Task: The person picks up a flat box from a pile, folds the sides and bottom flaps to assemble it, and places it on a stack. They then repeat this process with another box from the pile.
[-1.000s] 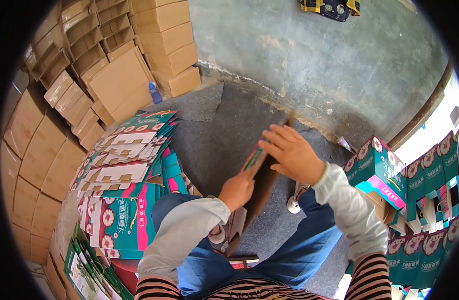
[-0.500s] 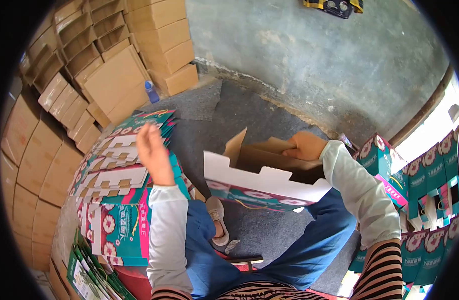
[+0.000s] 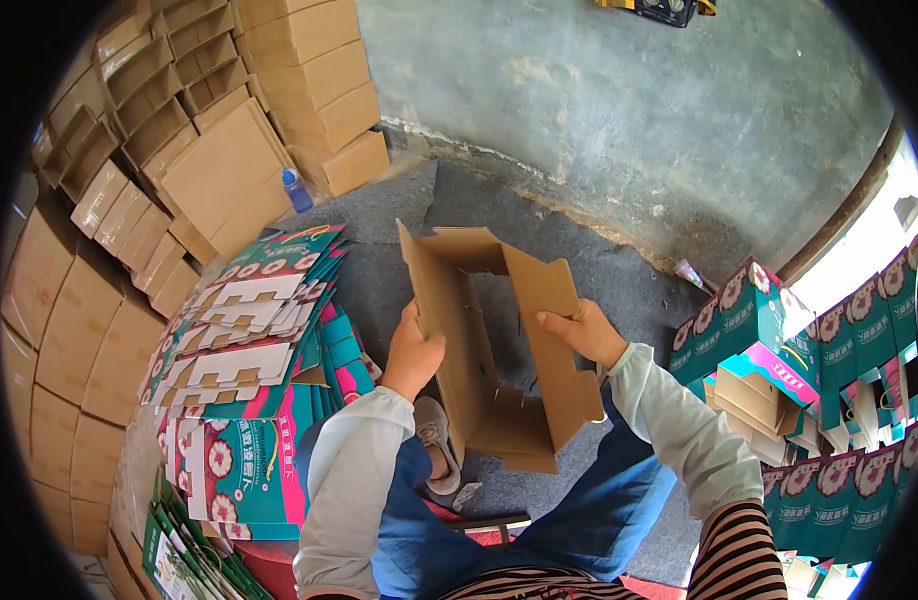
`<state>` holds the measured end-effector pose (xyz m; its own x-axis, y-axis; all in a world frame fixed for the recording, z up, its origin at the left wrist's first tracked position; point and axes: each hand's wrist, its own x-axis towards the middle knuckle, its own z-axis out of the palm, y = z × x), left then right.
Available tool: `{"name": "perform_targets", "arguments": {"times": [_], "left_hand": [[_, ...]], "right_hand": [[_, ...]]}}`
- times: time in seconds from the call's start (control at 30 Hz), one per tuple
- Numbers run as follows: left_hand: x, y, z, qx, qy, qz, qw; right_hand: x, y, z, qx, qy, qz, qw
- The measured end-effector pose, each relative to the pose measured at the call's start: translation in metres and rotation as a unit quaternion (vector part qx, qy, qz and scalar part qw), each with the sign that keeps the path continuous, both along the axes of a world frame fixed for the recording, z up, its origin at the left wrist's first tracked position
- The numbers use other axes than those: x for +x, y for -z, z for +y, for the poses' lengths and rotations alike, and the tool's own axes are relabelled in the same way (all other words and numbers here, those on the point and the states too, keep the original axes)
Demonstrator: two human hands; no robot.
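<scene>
Cardboard box open between hands

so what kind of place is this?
Likely a box-packing workshop or storeroom: plain brown cartons stacked by a concrete wall, flat printed box blanks piled up, and both hands opening an unfolded carton.

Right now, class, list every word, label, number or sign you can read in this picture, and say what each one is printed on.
None can be read for certain.
Flat printed cartons: white lettering beside flower patterns, too small and blurred to read.
Assembled teal boxes: white characters on the sides, too blurred to read.
Open carton held by the left hand and right hand: plain brown inside, no print visible.
</scene>
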<state>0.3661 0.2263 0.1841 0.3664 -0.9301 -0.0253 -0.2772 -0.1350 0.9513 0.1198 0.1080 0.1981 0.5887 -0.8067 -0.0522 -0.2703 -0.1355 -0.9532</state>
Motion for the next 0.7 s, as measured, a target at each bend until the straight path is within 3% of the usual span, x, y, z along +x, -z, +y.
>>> {"name": "perform_targets", "arguments": {"times": [0.03,0.13,0.23,0.3,0.4,0.43,0.63,0.7], "left_hand": [[0.002,0.005,-0.003,0.032,0.017,0.009,0.999],[-0.010,0.018,-0.004,-0.076,0.083,-0.157,0.981],[-0.040,-0.009,0.001,0.017,0.054,-0.282,0.958],[-0.049,-0.035,-0.002,0.043,0.086,-0.312,0.945],[-0.048,-0.054,-0.009,0.029,0.122,-0.345,0.930],[-0.047,-0.055,-0.013,0.015,0.132,-0.355,0.926],[-0.058,-0.048,-0.036,0.211,0.172,-0.361,0.892],[-0.058,-0.036,-0.042,0.217,0.171,-0.363,0.890]], "right_hand": [[-0.005,0.012,-0.009,0.006,0.011,-0.012,1.000],[-0.019,0.032,-0.024,0.013,0.042,-0.023,0.999],[-0.025,0.026,-0.030,-0.018,0.058,0.004,0.998],[-0.028,0.019,-0.032,-0.055,0.044,0.014,0.997],[-0.029,0.004,-0.035,0.017,0.054,-0.092,0.994],[-0.031,0.006,-0.039,0.009,0.058,-0.081,0.995],[-0.023,0.042,-0.049,-0.002,0.058,0.005,0.998],[-0.017,0.041,-0.047,0.014,0.072,0.027,0.997]]}}
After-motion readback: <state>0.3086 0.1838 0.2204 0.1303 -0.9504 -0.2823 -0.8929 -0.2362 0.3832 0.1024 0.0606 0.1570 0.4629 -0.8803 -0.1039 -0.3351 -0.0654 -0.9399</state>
